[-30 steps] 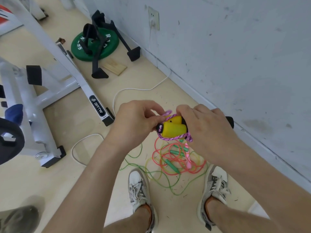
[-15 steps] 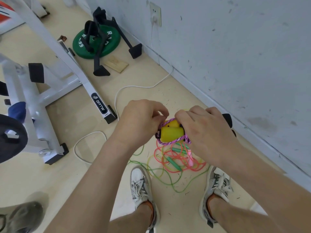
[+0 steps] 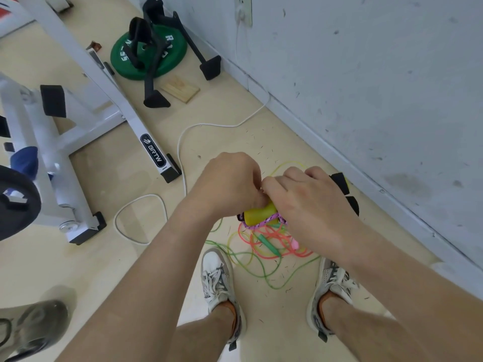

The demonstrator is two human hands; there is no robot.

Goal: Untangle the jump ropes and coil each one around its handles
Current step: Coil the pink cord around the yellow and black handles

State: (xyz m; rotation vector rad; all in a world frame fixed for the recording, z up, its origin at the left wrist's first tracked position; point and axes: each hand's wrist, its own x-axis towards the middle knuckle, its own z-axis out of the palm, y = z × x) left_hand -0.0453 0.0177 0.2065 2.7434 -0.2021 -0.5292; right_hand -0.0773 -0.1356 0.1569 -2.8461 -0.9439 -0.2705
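I hold a pair of yellow foam handles (image 3: 260,216) with black ends, wound round with a pink-purple braided rope (image 3: 258,225). My right hand (image 3: 305,202) grips the handles from above, and their far black ends (image 3: 341,182) stick out past it. My left hand (image 3: 230,182) meets the right one at the bundle's near end, fingers curled and pinching there; what they pinch is hidden. Below on the floor lies a tangle of orange, green and yellow thin ropes (image 3: 269,246) with a green handle (image 3: 268,244) and a pink handle (image 3: 295,243).
My two shoes (image 3: 218,278) stand on either side of the tangle. A white cable (image 3: 180,152) loops over the floor from a wall socket (image 3: 244,9). A white machine frame (image 3: 78,111) stands left, a green weight plate (image 3: 149,52) and black stands behind. Another person's shoe (image 3: 36,325) is bottom left.
My two hands have closed together over the bundle, covering most of the yellow handles. The pink-purple rope loop seen above the handles earlier is now out of sight under my fingers.
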